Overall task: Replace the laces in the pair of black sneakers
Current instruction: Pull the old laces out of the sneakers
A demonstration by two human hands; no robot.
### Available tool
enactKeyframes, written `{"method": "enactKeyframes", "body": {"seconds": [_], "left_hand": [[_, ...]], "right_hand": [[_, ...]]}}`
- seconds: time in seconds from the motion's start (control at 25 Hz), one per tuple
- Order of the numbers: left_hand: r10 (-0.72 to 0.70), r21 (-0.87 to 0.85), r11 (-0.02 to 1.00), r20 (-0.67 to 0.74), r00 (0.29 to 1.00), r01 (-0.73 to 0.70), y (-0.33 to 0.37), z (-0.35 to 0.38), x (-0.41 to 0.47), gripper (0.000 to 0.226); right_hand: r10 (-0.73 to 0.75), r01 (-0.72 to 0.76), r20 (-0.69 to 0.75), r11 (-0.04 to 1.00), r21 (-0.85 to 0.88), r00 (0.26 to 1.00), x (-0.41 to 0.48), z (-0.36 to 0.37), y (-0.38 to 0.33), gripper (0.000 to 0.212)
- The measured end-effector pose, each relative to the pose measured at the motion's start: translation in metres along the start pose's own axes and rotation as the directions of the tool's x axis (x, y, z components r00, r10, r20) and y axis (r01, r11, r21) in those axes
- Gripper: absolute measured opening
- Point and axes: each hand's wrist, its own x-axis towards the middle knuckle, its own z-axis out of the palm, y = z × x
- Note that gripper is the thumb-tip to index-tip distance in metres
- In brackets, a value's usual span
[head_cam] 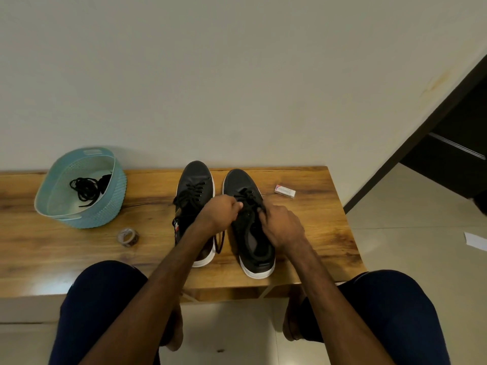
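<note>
While 2 black sneakers stand side by side on the wooden bench, toes toward the wall, both hands meet over the right-hand sneaker. The left hand and the right hand each curl their fingers round its black lace near the eyelets. The left-hand sneaker stays laced. A teal basket holds bundled black laces; a tape roll and a small box lie nearby.

A tape roll and a small white box lie well apart on the wooden bench.
</note>
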Motion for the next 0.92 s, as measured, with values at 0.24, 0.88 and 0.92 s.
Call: {"method": "enactKeyframes", "body": {"seconds": [0.24,0.88,0.92], "left_hand": [[-0.029,0.393,0.913,0.326,0.945,-0.107,0.009,-0.023,-0.023,0.031],[0.087,0.019,0.996,-0.27,0.959,-0.085,0.004,0.054,0.005,0.057],[0.103,-0.004,0.994,-0.266,0.958,-0.108,0.0,0.055,0.006,0.056]], "right_hand": [[0.025,-0.027,0.061,0.999,0.024,0.998,0.0,0.006,-0.007,0.034],[0.12,-0.116,-0.191,0.993,0.035,0.974,0.012,0.011,-0.014,0.024],[0.16,-0.15,-0.196,0.987,0.062,0.967,0.012,0.013,-0.015,0.024]]}}
